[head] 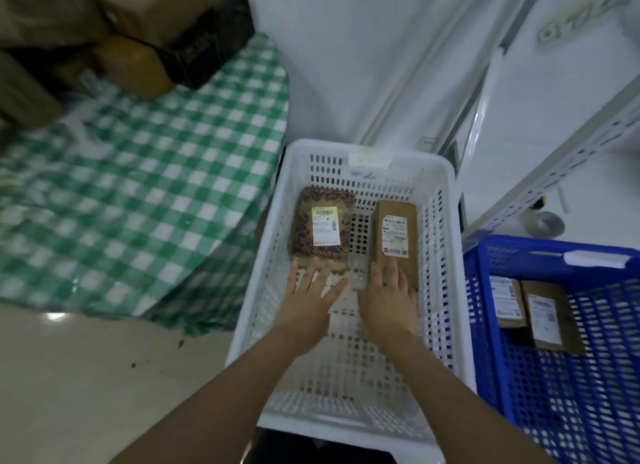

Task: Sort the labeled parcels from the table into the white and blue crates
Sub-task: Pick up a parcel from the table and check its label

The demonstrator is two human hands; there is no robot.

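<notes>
Two labeled parcels lie side by side in the white crate (446, 256): a patterned gold parcel (323, 200) on the left and a plain brown box (394, 209) on the right. My left hand (311, 295) reaches in with straight spread fingers, its tips at the near edge of the patterned parcel. With flat fingers, my right hand (389, 295) rests on the near end of the brown box. The blue crate (491, 325) stands to the right and holds two brown labeled parcels (545, 316). More brown and dark parcels (138, 38) are piled on the table at the far left.
The table wears a green-and-white checked cloth (138, 186) and stands left of the white crate. White metal shelving (571, 159) rises behind the blue crate. A pale tiled floor (86, 377) lies in front of the table.
</notes>
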